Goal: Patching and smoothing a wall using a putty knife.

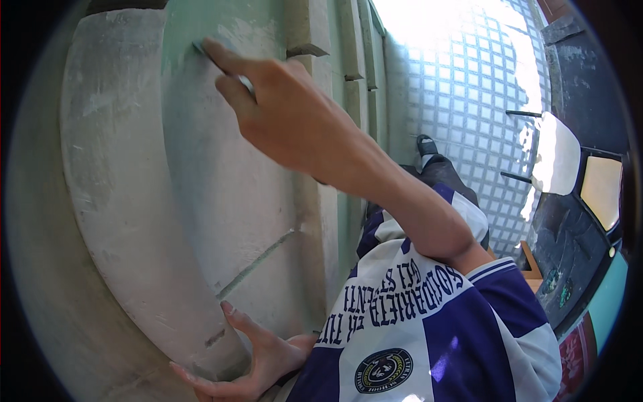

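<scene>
My right hand [274, 110] is closed on a thin flat tool [199, 45], apparently a scraper, at the upper part of a panel [184, 134] coated in patchy green and pale grey-white. The tool's edge is at the green area; most of it is hidden behind my fingers. Down at the bottom, my left hand [261, 355] has its thumb and fingers spread, with fingertips at the pale surface below a diagonal green groove [254, 264]. A pale raised border [110, 134] runs along the panel's left side.
Pale raised strips [305, 23] line the panel's right. My sandalled foot [426, 146] stands on a sunlit tiled floor [462, 87]. To the right are a white chair seat [557, 154], dark furniture [577, 87], a cream cushion-like square [599, 191] and a wooden piece [532, 268].
</scene>
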A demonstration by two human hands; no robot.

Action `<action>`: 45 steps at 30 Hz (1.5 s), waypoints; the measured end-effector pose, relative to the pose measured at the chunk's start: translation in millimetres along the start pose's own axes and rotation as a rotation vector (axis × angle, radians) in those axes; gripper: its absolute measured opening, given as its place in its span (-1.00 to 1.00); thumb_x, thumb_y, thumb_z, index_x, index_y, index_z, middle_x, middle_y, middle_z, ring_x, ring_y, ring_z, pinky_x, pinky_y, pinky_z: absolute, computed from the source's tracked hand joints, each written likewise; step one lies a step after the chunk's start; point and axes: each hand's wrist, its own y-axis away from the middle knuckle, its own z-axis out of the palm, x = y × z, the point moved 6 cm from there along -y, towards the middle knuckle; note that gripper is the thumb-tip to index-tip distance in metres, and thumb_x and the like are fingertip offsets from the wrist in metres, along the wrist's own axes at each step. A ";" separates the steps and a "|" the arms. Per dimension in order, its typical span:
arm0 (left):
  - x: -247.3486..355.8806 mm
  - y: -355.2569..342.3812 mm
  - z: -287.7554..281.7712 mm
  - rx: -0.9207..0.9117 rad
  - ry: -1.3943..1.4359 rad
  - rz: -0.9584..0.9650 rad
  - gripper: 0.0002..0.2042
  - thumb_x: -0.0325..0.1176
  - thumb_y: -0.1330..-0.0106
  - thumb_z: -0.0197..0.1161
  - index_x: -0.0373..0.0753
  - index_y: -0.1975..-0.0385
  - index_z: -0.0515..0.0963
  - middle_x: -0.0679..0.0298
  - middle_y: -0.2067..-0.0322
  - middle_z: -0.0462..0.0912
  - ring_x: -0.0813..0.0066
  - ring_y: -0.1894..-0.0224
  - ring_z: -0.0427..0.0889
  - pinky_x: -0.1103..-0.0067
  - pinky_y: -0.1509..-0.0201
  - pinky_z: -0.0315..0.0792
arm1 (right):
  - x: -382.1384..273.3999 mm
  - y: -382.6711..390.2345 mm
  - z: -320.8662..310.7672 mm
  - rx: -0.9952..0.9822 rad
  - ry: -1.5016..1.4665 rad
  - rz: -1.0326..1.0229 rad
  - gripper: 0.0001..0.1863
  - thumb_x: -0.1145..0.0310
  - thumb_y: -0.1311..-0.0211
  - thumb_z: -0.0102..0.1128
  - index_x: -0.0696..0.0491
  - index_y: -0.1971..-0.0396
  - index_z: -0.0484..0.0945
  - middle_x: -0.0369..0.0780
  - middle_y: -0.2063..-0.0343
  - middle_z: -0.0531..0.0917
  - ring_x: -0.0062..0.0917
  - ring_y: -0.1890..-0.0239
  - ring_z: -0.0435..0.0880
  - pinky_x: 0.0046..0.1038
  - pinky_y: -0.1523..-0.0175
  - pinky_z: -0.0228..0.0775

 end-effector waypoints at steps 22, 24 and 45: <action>1.9 3.8 1.6 0.003 -0.035 -0.005 -0.08 0.46 0.16 0.35 -0.30 0.00 0.54 0.15 0.17 0.48 0.25 0.19 0.43 0.31 0.15 0.28 | -8.1 4.0 -0.7 -0.178 0.000 0.116 -0.55 0.43 -0.40 -0.12 0.24 -0.25 0.32 0.11 0.67 0.55 -0.27 0.69 0.61 -0.27 0.48 0.47; 7.9 3.3 2.3 0.008 -0.014 -0.047 -0.08 0.46 0.16 0.35 -0.30 0.00 0.54 0.14 0.17 0.48 0.25 0.18 0.43 0.32 0.15 0.28 | -9.0 2.8 -4.4 -0.159 0.007 0.099 -0.55 0.42 -0.40 -0.11 0.24 -0.24 0.32 0.12 0.66 0.56 -0.25 0.68 0.61 -0.26 0.47 0.47; 7.0 1.1 0.1 -0.005 0.018 -0.075 -0.08 0.42 0.17 0.38 -0.30 -0.02 0.51 0.15 0.18 0.47 0.24 0.14 0.42 0.30 0.11 0.27 | -17.8 2.2 2.3 -0.037 -0.047 0.006 -0.55 0.42 -0.40 -0.10 0.24 -0.23 0.33 0.11 0.68 0.57 -0.13 0.68 0.61 -0.23 0.50 0.45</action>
